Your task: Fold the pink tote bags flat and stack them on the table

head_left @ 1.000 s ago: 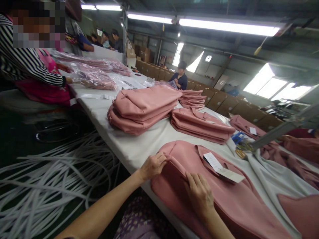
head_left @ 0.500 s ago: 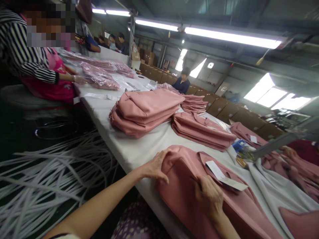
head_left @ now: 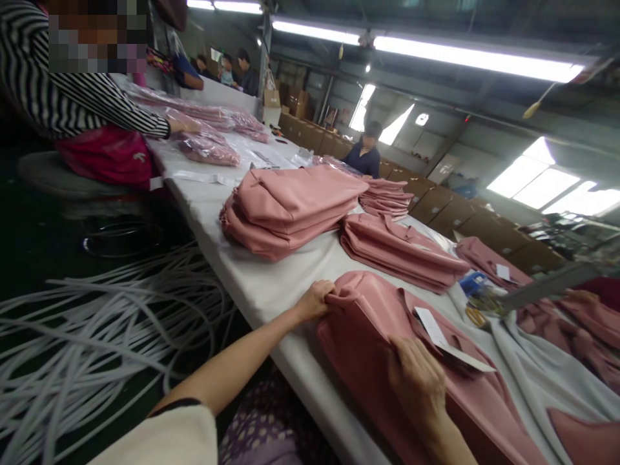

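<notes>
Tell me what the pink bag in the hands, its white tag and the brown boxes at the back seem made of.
Pink bag: leather or imitation leather, I can't tell which; smooth, softly creased, with a slight sheen. White tag: probably card or stiff paper, thin, flat and straight-edged. Brown boxes: likely cardboard, with plain, dull sides.
</notes>
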Demonstrator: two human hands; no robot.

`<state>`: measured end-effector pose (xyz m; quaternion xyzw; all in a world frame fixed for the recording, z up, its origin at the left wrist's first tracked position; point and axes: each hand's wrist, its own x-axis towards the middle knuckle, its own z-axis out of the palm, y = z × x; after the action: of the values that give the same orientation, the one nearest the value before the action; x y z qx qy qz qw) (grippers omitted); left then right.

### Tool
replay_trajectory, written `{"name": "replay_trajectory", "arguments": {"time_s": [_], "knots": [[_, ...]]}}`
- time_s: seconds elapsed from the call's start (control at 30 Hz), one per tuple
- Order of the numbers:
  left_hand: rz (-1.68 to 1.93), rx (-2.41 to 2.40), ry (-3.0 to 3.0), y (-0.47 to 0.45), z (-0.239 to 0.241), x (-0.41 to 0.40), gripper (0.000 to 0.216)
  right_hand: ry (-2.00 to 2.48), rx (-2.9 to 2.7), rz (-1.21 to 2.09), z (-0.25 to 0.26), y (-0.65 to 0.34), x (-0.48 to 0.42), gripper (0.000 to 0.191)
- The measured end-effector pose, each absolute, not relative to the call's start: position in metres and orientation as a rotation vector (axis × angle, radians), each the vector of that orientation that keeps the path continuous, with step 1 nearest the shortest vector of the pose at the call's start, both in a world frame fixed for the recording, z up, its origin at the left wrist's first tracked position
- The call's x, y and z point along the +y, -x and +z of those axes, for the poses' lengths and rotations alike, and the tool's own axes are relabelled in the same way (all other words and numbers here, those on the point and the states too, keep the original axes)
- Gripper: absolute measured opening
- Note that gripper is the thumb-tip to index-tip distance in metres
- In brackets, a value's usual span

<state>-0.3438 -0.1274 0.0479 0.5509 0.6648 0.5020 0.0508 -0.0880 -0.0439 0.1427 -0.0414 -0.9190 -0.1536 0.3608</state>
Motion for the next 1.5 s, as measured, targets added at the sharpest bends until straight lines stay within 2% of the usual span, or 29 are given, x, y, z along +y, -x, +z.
{"name": "replay_trajectory", "arguments": {"time_s": [0.1, 0.23, 0.33, 0.4, 0.53, 0.67, 0.77, 0.9, 1.03, 1.27, 1.5], "knots": [[1.576, 2.099, -1.612, 0.35, 0.047, -0.16, 0.02, 0.226, -2.412, -0.364, 0.131, 0.099, -0.043, 0.019], [1.622, 2.149, -1.648, 0.309, 0.052, -0.203, 0.017, 0.341, -2.417, -0.335, 0.124, 0.107, -0.036, 0.028], [1.26, 1.851, -2.082, 0.263, 0.052, -0.189, 0.017, 0.343, -2.471, -0.24, 0.126, 0.107, -0.037, 0.028], [1.025, 1.757, -2.156, 0.241, 0.044, -0.163, 0.019, 0.306, -2.52, -0.177, 0.123, 0.103, -0.045, 0.024], [1.019, 1.831, -1.95, 0.233, 0.02, -0.12, 0.022, 0.163, -2.59, -0.301, 0.102, 0.094, -0.068, 0.025], [1.185, 1.825, -1.755, 0.258, 0.015, -0.125, 0.017, 0.255, -2.619, -0.328, 0.092, 0.09, -0.072, 0.017], [1.306, 1.839, -1.542, 0.28, 0.018, -0.138, 0.022, 0.446, -2.65, -0.269, 0.091, 0.092, -0.071, 0.035], [1.316, 1.886, -1.252, 0.298, 0.016, -0.136, 0.014, 0.438, -2.743, -0.408, 0.069, 0.096, -0.082, 0.042], [1.224, 1.94, -1.033, 0.318, 0.019, -0.134, 0.027, 0.392, -2.687, -0.45, 0.044, 0.093, -0.088, 0.049], [1.186, 2.128, -1.015, 0.352, 0.06, -0.126, 0.041, 0.403, -2.71, -0.426, 0.049, 0.092, -0.081, 0.04], [1.069, 2.102, -1.239, 0.344, 0.079, -0.107, 0.029, 0.435, -2.729, -0.249, 0.054, 0.093, -0.079, 0.032]]}}
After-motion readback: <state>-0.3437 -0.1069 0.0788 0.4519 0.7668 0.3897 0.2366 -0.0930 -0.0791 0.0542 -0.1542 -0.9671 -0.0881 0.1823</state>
